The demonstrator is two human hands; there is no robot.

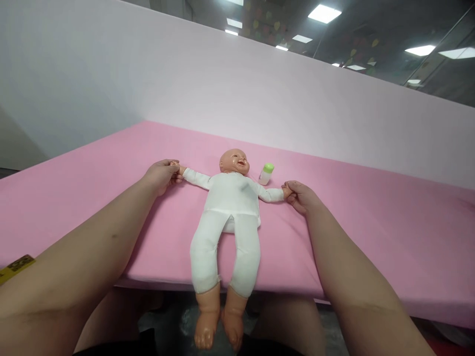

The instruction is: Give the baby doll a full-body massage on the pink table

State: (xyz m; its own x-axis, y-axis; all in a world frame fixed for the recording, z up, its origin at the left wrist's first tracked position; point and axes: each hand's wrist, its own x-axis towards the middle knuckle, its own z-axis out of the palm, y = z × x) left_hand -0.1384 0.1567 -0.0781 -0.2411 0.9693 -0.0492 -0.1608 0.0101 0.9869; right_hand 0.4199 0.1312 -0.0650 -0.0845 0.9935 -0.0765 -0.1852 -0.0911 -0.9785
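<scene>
A baby doll (pixel 232 198) with a white cloth body and plastic head, hands and feet lies on its back on a pink padded surface (pixel 111 163). Its arms are stretched out to both sides, and its feet hang past the front edge. My left hand (pixel 163 176) is closed around the doll's hand on the left side. On the other side, my right hand (pixel 301 196) pinches the doll's other hand between thumb and fingers. Beside the doll's head, between it and my right hand, is a small bottle (pixel 266 174) with a green cap; neither hand touches it.
A pale wall (pixel 260 89) rises behind the pink surface, with dark glass and reflected ceiling lights (pixel 324 14) above it. The surface's front edge runs close to my legs (pixel 289 321), which show below it. A yellow tag (pixel 17 268) is at the left.
</scene>
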